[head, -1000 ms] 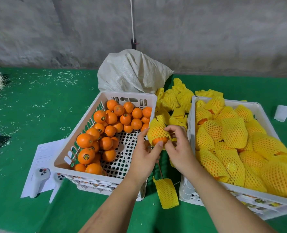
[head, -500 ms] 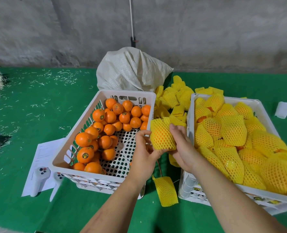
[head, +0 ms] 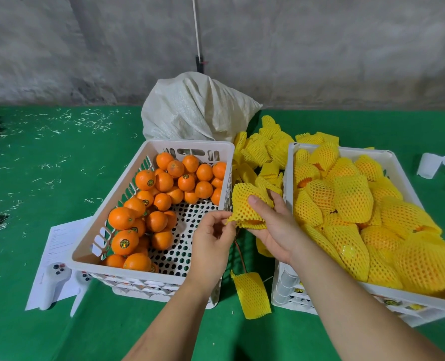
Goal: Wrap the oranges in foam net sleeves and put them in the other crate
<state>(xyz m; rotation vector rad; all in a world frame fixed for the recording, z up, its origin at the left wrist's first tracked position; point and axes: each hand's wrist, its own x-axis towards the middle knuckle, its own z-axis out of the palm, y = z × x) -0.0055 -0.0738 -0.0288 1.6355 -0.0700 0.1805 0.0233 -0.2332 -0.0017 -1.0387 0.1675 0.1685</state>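
Between the two crates, my right hand cups an orange wrapped in a yellow foam net sleeve. My left hand pinches the sleeve's lower left edge. The left white crate holds several bare oranges. The right white crate is piled with several sleeved oranges. A heap of loose yellow sleeves lies behind the gap between the crates.
One flat sleeve lies on the green cloth in front of the gap. A white woven sack stands behind the left crate. Paper and white controllers lie to the left; white paper rolls lie at far right.
The sleeved orange has shifted right into my right palm. My left hand has slid from under it to pinching the sleeve's edge.
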